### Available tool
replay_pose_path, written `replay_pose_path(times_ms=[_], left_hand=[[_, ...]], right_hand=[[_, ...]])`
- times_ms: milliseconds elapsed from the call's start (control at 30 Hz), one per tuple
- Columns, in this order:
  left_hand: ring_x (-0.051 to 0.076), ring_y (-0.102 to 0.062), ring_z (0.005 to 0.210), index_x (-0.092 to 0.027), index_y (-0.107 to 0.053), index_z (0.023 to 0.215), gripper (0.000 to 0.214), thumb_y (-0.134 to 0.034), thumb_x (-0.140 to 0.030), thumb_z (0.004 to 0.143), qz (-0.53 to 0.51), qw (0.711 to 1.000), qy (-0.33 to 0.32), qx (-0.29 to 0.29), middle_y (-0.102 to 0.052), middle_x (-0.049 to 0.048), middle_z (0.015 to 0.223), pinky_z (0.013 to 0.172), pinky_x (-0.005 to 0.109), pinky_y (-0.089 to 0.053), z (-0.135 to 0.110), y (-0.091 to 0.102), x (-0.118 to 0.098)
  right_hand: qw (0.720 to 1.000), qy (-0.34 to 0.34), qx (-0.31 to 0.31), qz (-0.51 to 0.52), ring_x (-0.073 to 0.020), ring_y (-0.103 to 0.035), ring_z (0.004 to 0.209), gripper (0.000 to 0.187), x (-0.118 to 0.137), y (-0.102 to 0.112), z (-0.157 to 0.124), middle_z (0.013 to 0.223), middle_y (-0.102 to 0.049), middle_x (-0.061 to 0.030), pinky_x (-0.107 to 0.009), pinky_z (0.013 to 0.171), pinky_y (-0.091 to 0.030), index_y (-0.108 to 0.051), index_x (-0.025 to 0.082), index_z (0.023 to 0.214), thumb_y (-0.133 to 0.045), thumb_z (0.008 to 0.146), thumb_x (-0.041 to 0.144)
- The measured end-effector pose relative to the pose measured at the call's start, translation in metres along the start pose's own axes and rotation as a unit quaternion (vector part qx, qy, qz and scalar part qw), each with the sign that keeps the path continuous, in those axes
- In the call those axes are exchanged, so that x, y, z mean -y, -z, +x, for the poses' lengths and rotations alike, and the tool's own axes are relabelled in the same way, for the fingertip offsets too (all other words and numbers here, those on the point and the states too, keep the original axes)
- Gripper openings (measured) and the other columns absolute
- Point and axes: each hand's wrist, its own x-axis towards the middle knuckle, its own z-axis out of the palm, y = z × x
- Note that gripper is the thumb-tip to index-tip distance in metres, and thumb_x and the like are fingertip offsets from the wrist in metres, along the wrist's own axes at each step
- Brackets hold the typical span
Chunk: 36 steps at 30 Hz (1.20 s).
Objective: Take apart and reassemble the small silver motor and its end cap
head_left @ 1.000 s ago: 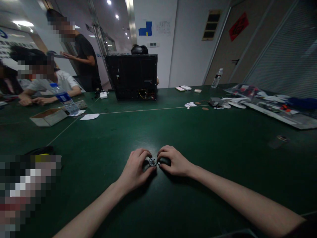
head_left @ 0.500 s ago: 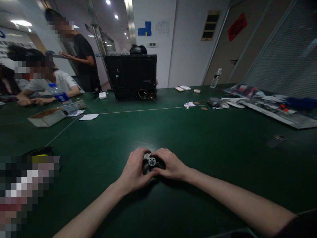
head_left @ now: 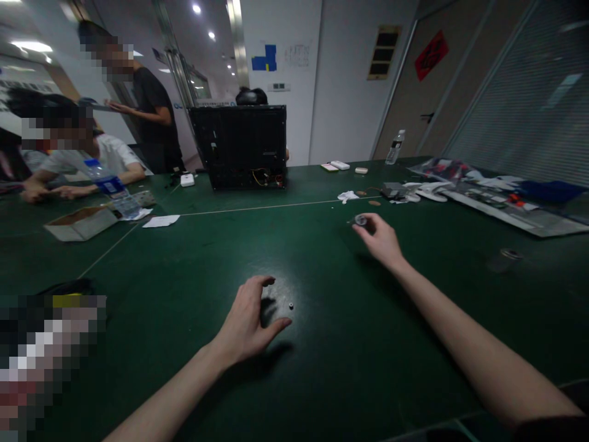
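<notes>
My left hand (head_left: 248, 319) rests on the green tabletop (head_left: 322, 368) near its near edge, fingers (head_left: 260, 282) curled but open, gripping nothing I can make out. A tiny black part (head_left: 291, 305) lies just beside the thumb tip, untouched. Farther right, toward the far edge, my right hand (head_left: 380, 239) pinches a small round silver piece (head_left: 360, 219) at its fingertips.

A dark green tabletop (head_left: 322, 344) carries a small part (head_left: 291, 305), a box (head_left: 80, 223), paper (head_left: 161, 221), a black case (head_left: 242, 147), a bottle (head_left: 396, 146) and clutter (head_left: 483, 191) at right.
</notes>
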Motion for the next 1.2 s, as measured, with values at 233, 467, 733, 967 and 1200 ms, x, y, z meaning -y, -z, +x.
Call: replay_pose_path(times_ms=[233,467,733,967,1200], left_hand=[[0.030,-0.050,0.113,-0.020,-0.032,0.128,0.063,-0.060,-0.050,0.080,-0.002,1.000,0.003,0.013,-0.050,0.0129,0.123,0.094,0.051,-0.043,-0.002,0.001,0.000],[0.029,-0.052,0.113,-0.019,-0.034,0.129,0.064,-0.059,-0.050,0.080,0.009,0.999,0.027,0.034,-0.051,0.0135,0.124,0.094,0.050,-0.043,-0.001,-0.002,0.003],[0.030,-0.053,0.107,-0.017,-0.040,0.126,0.062,-0.064,-0.046,0.077,0.033,0.998,0.032,0.040,-0.057,0.0122,0.116,0.091,0.049,-0.043,0.001,-0.004,0.005],[0.029,-0.053,0.100,-0.020,-0.053,0.111,0.040,-0.061,-0.044,0.079,0.053,0.997,0.013,0.056,-0.057,0.0095,0.110,0.087,0.047,-0.044,0.004,-0.002,0.003],[0.028,-0.053,0.098,-0.019,-0.051,0.110,0.038,-0.061,-0.040,0.079,0.066,0.996,0.002,0.056,-0.056,0.0099,0.108,0.086,0.045,-0.042,0.005,-0.005,0.004]], right_hand=[[0.941,-0.232,-0.175,-0.175,-0.0378,-0.054,0.098,0.033,-0.157,0.094,0.008,0.091,-0.058,-0.0143,-0.058,0.080,-0.040,-0.054,0.023,0.096,-0.055,0.072,0.045],[0.924,-0.296,-0.187,-0.155,-0.0453,-0.048,0.101,0.038,-0.192,0.113,-0.010,0.096,-0.054,-0.0219,-0.062,0.072,-0.034,-0.053,0.023,0.093,-0.047,0.070,0.053],[0.924,-0.232,-0.209,-0.221,-0.0465,-0.034,0.116,0.070,-0.149,0.106,0.001,0.125,-0.038,-0.0336,-0.060,0.083,-0.028,-0.036,0.008,0.129,-0.056,0.070,0.042],[0.972,0.051,0.014,-0.229,-0.0326,-0.047,0.109,0.044,-0.017,0.028,0.008,0.118,-0.052,-0.0191,-0.048,0.090,-0.036,-0.051,0.011,0.119,-0.055,0.079,0.030],[0.882,0.291,0.367,-0.058,-0.0193,-0.056,0.091,0.024,0.108,-0.043,-0.085,0.101,-0.061,-0.0077,-0.034,0.080,-0.043,-0.060,0.019,0.107,-0.056,0.084,0.028]])
